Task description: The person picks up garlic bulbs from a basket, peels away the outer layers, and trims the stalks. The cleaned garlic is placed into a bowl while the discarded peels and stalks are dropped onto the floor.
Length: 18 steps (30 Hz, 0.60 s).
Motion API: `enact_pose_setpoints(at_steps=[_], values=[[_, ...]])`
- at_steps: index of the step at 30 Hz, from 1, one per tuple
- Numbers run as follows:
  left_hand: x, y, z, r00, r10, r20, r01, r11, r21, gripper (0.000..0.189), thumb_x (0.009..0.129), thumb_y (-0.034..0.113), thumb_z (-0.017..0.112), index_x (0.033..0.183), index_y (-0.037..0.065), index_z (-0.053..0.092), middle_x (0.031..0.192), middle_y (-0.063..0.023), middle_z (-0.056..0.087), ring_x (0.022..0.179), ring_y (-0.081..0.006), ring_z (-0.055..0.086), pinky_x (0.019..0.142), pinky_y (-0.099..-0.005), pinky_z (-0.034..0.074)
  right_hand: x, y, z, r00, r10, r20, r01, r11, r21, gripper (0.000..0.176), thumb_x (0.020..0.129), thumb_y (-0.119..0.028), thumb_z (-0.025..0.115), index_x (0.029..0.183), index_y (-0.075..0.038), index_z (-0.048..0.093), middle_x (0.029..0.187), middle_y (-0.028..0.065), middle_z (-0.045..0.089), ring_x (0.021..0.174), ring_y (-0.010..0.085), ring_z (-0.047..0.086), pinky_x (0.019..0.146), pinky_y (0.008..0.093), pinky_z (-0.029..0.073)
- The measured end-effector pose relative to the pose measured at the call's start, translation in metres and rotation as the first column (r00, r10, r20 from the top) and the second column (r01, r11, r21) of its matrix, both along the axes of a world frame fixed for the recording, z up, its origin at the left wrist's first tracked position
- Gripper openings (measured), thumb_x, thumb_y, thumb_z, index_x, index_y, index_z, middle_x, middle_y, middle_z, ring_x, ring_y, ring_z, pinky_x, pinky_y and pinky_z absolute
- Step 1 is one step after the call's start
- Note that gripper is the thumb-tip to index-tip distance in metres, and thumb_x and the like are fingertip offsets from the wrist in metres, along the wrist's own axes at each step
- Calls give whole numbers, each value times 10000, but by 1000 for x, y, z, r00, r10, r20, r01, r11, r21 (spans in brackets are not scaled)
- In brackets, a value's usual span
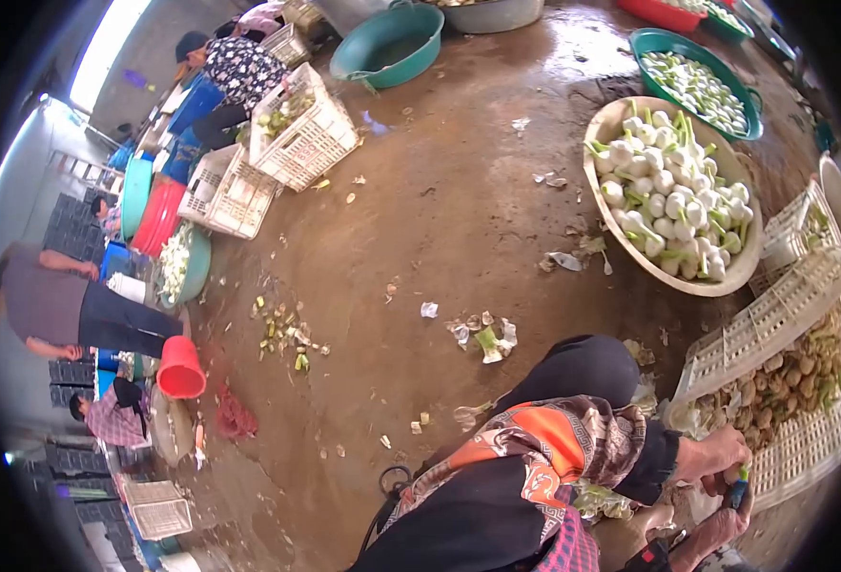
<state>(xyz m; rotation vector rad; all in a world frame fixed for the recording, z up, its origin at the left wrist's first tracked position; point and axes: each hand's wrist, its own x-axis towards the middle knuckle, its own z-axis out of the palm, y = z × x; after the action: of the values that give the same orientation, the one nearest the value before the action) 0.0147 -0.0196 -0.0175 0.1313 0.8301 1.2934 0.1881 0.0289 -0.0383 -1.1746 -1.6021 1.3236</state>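
At the lower right, my left hand (714, 452) is closed around a brownish garlic bulb (715, 483) with a green stem end. Just below it, my right hand (716, 532) has its fingers closed against the same bulb. A small dark blue piece (737, 492) shows at its fingertips; whether it is a tool or a finger cover is unclear. Beside both hands stands a white crate (802, 448) of unpeeled brown bulbs (773, 391). Peeled white garlic (668, 191) fills a round cream basin (600, 195) farther up.
A second white crate (773, 319) leans over the bulbs. Green tubs (392, 48) stand at the top. Peel scraps (487, 338) litter the wet floor. People (244, 71) work at the left among white crates (306, 143), near a red bucket (182, 369).
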Motion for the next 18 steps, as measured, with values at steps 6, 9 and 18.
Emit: enact_pose_setpoints(at_steps=[6, 9, 18], values=[[16, 18, -36, 998, -53, 35, 51, 997, 57, 133, 830, 143, 550, 921, 47, 562, 655, -58, 534, 372, -166, 464, 306, -322, 379, -22, -22, 20, 788, -267, 555, -136, 803, 580, 410, 707, 126, 392, 1071, 58, 568, 937, 166, 599, 847, 259, 572, 767, 346, 461], [-12, -1, -10, 992, -118, 36, 113, 987, 114, 114, 796, 109, 555, 741, 53, 638, 624, -27, 559, 470, -127, 525, 404, -271, 435, -38, -30, 51, 726, -232, 648, -175, 848, 500, 319, 732, 47, 451, 1027, 31, 572, 872, 162, 613, 831, 259, 582, 744, 355, 449], [-29, -5, 10, 891, -414, 185, 354, 889, 290, 262, 887, 170, 503, 1065, -7, 576, 862, -103, 629, 677, -193, 624, 492, -277, 490, -21, 10, 48, 966, -242, 94, 230, 966, 116, 267, 706, 77, 475, 931, -6, 593, 784, 85, 620, 779, 184, 598, 697, 271, 471]])
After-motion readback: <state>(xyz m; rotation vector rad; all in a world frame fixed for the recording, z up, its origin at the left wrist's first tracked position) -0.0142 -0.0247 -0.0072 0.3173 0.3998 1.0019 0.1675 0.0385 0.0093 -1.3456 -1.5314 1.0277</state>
